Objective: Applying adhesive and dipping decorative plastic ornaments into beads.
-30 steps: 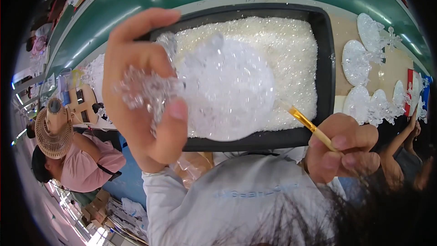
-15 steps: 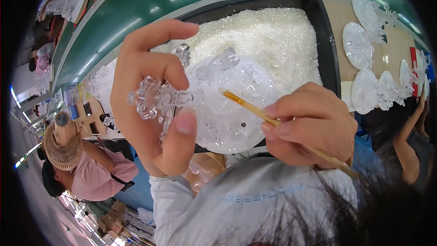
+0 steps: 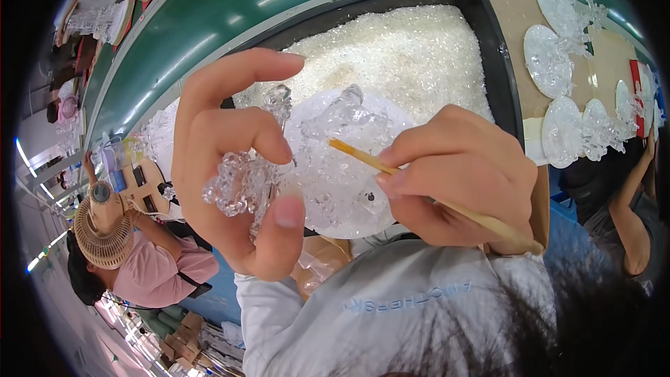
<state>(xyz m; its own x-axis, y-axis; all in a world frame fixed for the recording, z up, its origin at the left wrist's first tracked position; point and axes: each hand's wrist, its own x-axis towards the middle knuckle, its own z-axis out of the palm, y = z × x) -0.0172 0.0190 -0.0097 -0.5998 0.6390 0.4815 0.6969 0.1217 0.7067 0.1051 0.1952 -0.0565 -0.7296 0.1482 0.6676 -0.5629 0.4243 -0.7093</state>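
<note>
My left hand (image 3: 202,122) is closed around a clear ornament with knobbly, crystal-like clusters (image 3: 241,185), its thumb and fingers curled about the clusters. The ornament has a round, frosted-looking disc (image 3: 328,220), tilted and facing me, with more clear shaped pieces (image 3: 345,108) standing out on it. Between the fingertips of my right hand (image 3: 467,174) is a thin brush (image 3: 356,155) with a pale wooden handle. Its yellowish tip is over the disc, close to the clear pieces; whether it touches them I cannot tell.
Beyond my hands, a black tray (image 3: 504,63) holds white glittering granules (image 3: 391,42). Several clear disc-based ornaments (image 3: 549,61) stand on the board at right. A person in pink (image 3: 150,265) sits at left beside a tan fan (image 3: 105,230); another person's arm (image 3: 631,220) shows at right.
The ornament has turned in my left hand, so its clear stem no longer points right toward the brush. My right hand and the brush have shifted slightly left and up.
</note>
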